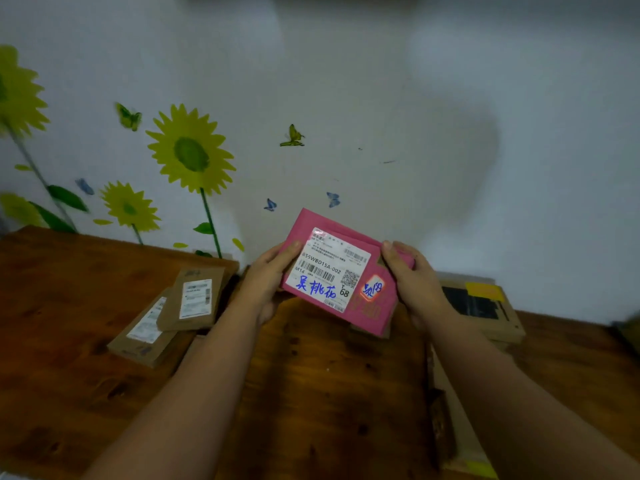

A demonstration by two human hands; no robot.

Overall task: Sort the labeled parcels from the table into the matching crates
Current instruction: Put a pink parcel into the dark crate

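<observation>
The pink parcel [341,271] hangs above the table [69,306], side edges pinched thumb-over-fingers by the left hand [266,282] and right hand [415,282] — seemingly light, flat, fairly stiff, so edge grips suit.

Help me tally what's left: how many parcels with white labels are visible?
3. A pink parcel gripped by left hand and right hand; two brown parcels on the table at left, upper parcel overlapping lower parcel. Boxes at right may hide labels.
</observation>
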